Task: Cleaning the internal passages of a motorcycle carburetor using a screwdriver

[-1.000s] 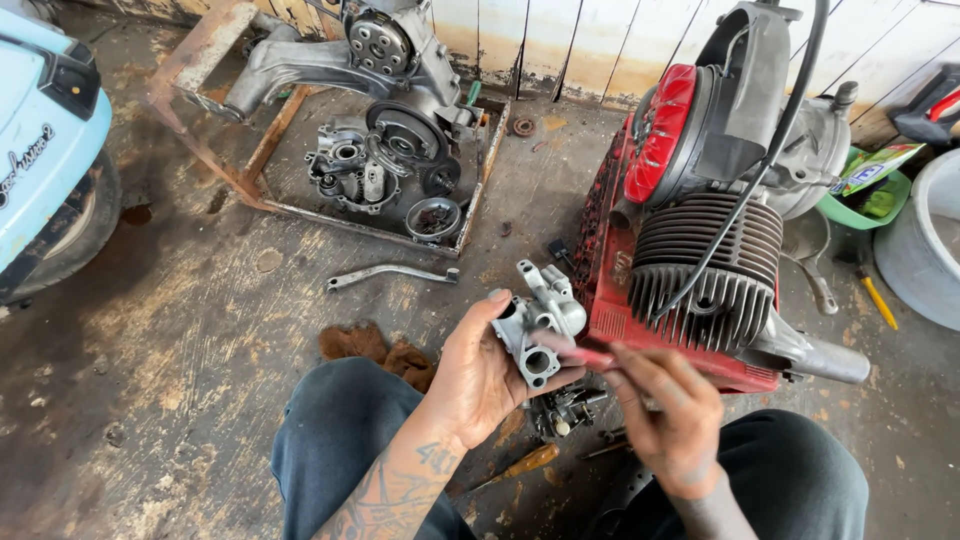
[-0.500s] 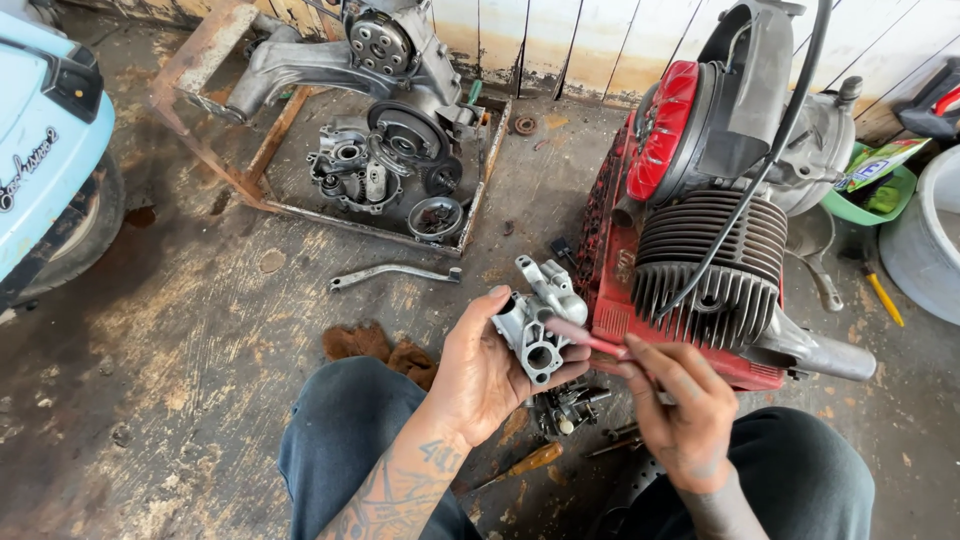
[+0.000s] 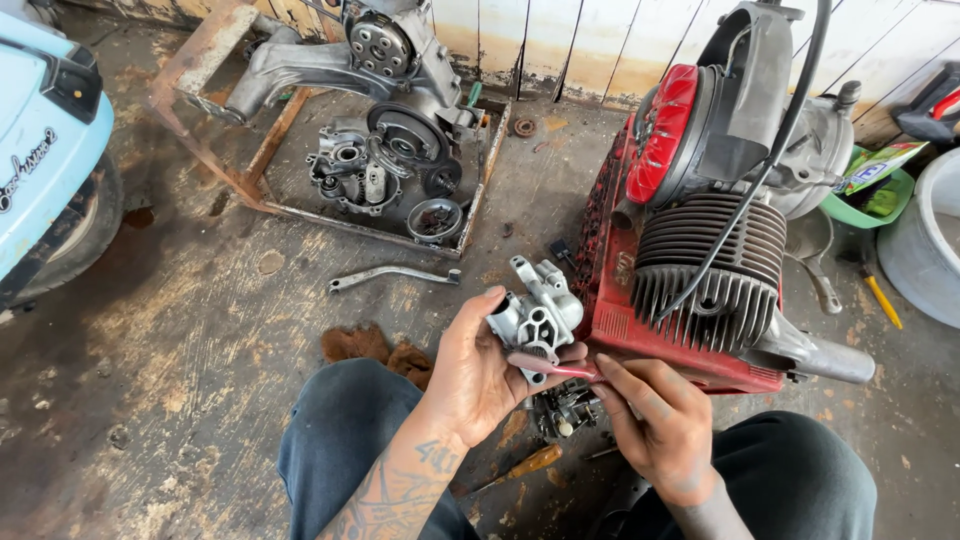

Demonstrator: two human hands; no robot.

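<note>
My left hand grips a small silver carburetor body, held upright over my lap. My right hand pinches a thin red-handled tool, its tip pressed against the lower part of the carburetor. Both hands hover above the dirty concrete floor, just in front of a finned engine with a red fan cover, which rests on a red crate.
A dismantled engine case lies in a rusty metal tray at the back. A bent steel lever, brown rag, orange-handled screwdriver, small parts, a light blue scooter at left, and tubs at right surround me.
My hands and the carburetor have stayed nearly in place; the right hand has shifted slightly while working the red tool against the carburetor.
</note>
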